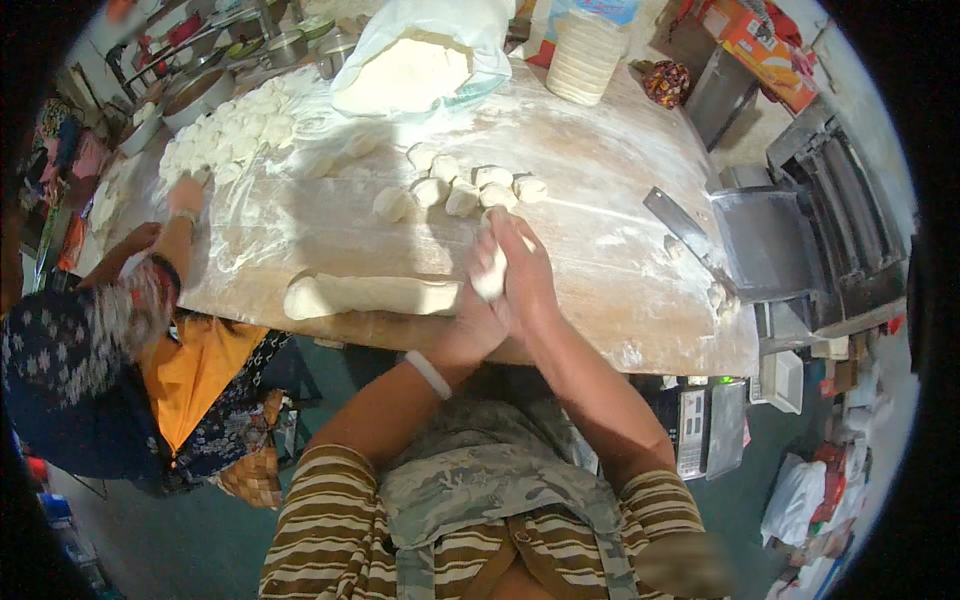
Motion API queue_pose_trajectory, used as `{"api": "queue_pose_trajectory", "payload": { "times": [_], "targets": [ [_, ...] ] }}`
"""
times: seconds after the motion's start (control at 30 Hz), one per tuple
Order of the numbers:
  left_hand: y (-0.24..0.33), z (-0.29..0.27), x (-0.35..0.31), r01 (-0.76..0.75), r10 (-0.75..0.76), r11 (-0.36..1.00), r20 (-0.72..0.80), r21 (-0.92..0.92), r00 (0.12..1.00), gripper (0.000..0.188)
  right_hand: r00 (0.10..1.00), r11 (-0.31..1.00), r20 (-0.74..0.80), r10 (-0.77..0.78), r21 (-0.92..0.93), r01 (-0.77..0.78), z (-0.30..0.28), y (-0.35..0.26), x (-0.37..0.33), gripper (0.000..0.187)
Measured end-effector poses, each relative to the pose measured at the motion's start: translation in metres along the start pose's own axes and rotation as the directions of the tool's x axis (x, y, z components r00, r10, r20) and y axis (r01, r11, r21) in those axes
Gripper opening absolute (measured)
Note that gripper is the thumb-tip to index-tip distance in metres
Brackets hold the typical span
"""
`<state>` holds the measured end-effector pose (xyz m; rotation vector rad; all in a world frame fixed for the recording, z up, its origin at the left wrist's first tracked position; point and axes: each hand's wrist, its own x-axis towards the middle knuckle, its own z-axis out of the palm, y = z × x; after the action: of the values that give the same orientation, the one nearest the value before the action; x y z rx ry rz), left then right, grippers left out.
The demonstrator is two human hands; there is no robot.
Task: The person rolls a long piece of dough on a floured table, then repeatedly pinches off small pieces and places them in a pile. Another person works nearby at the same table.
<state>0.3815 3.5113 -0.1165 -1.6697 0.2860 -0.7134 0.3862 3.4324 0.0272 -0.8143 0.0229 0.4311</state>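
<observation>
My left hand [470, 322] and my right hand [527, 268] are pressed together around a small piece of white dough [490, 272], above the near edge of a floured wooden table [600, 190]. A long roll of dough [370, 295] lies on the table just left of my hands. Several cut dough pieces [455, 188] sit in a cluster beyond my hands.
A person in an orange and dark patterned top [120, 360] leans over the table's left side, one hand [186, 195] by many dough rounds [235, 135]. A bag of flour [410, 65], a plastic container [585, 55], a metal scraper [685, 230] and a metal machine [790, 240] are around.
</observation>
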Motion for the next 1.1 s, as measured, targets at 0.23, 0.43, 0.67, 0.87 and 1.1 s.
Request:
{"api": "queue_pose_trajectory", "payload": {
  "times": [0.23,0.43,0.67,0.87,1.1],
  "targets": [
    [-0.096,0.024,-0.048,0.403,0.226,-0.240,0.352,-0.883,0.908,0.058,0.986,0.952,-0.119,-0.117,-0.296,0.077,-0.036,-0.013,0.027,0.066],
    [-0.067,0.019,-0.048,0.447,0.084,-0.375,0.450,-0.812,0.889,0.047,0.971,0.970,-0.138,-0.194,-0.178,0.168,-0.088,0.062,0.018,0.039],
    [-0.059,0.007,-0.048,0.344,-0.087,-0.349,0.396,-0.872,0.914,0.046,0.975,0.948,-0.092,-0.203,-0.268,0.172,-0.058,0.065,0.007,0.019],
    [-0.051,-0.002,-0.043,0.391,-0.175,-0.042,0.392,-0.919,0.903,0.033,0.960,0.988,-0.234,-0.153,-0.032,0.149,-0.038,0.055,0.007,0.014],
    [-0.037,-0.005,-0.029,0.503,-0.210,-0.014,0.495,-0.864,0.843,0.020,0.964,0.968,-0.233,-0.127,0.183,0.172,-0.034,0.041,0.018,0.015]
  ]
}}
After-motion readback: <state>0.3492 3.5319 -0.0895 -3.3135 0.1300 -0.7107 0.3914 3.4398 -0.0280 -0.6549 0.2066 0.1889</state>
